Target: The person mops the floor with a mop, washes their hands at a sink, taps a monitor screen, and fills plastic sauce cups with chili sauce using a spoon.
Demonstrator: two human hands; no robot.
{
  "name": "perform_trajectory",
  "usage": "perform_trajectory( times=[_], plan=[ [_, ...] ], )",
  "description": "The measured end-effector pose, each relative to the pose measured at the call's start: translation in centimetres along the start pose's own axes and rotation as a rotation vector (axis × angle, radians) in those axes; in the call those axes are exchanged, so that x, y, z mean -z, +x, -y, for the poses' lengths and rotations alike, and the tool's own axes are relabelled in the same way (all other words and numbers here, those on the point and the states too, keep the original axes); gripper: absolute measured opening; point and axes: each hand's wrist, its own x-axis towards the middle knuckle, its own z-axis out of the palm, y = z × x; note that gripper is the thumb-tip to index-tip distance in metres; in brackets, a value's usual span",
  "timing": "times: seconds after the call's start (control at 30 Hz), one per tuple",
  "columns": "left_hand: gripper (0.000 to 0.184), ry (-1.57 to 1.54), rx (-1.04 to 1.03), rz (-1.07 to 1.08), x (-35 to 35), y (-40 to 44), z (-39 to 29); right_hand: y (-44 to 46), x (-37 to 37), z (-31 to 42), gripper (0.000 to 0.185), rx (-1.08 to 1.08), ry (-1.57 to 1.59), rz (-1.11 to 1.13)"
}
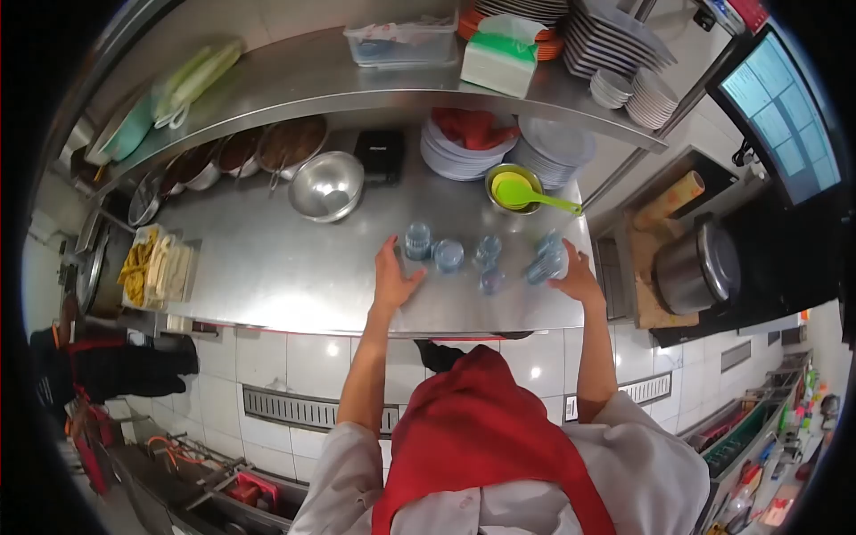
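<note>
My left hand point(395, 276) is open on the steel counter point(267, 267), thumb and fingers apart, just left of a clear bluish drinking glass point(417, 242). A second glass point(448, 256) stands beside that one. Further right are more small glasses point(489, 251), one of them nearer the counter's front edge. At the counter's right end my right hand point(580, 276) is closed around the side of a tilted, slightly blurred drinking glass point(546, 263). Whether that is one glass or two together, I cannot tell.
Behind the glasses sit a steel bowl with a green ladle point(526, 192), stacked plates point(468, 156), an empty-looking mixing bowl point(326, 187) and a black scale point(380, 156). A shelf point(303, 98) overhangs the back. A large pot point(695, 267) stands right; a food tray point(160, 267) lies left.
</note>
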Motion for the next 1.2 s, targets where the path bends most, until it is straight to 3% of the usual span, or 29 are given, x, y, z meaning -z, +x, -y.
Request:
perform_trajectory(
  times=[0.1,0.13,0.2,0.3,0.4,0.5,0.6,0.73,0.83,0.9,1.0,1.1,1.2],
  plan=[
    [0.102,-0.296,-0.107,0.061,-1.4,4.2,1.8,2.1,-2.7,-3.7,0.117,0.326,0.254,-0.018],
    [0.101,-0.354,-0.037,0.133,-1.5,5.3,1.7,2.6,-4.2,-4.5,0.116,0.217,0.450,-0.007],
    [0.098,-0.457,0.106,0.279,-0.6,6.5,1.3,2.7,-6.2,-3.6,0.112,0.211,0.419,-0.169],
    [0.091,-0.171,-0.082,0.186,0.1,6.9,1.9,3.0,-9.1,0.4,0.101,0.133,0.322,-0.381],
    [0.087,-0.122,0.052,0.078,0.9,6.2,2.8,4.1,-10.8,3.0,0.096,0.047,0.228,-0.512],
    [0.086,-0.110,0.016,0.138,2.9,6.1,3.0,5.3,-12.5,3.7,0.091,-0.012,0.531,-0.534],
    [0.084,-0.337,0.033,0.238,3.9,5.8,4.6,4.1,-11.6,8.7,0.087,-0.075,0.834,-0.600],
    [0.078,-0.273,-0.049,0.313,6.0,5.6,5.8,1.5,-10.7,17.4,0.085,-0.023,0.842,-0.723],
    [0.069,-0.214,-0.111,0.415,6.6,6.1,6.3,-0.6,-12.2,26.0,0.085,0.074,0.981,-0.548],
    [0.061,-0.224,-0.199,0.395,6.3,6.3,7.2,-0.6,-16.0,28.2,0.086,0.245,0.613,-0.588],
    [0.061,-0.215,-0.263,0.396,6.4,6.6,8.1,-0.7,-18.9,29.7,0.086,0.245,0.409,-0.402],
    [0.064,-0.248,-0.244,0.410,6.9,7.0,8.5,0.2,-20.4,28.7,0.084,0.212,0.649,-0.348],
    [0.069,-0.284,-0.198,0.470,7.4,7.3,8.5,-0.2,-19.8,28.5,0.082,0.273,0.532,-0.281]
  ],
)
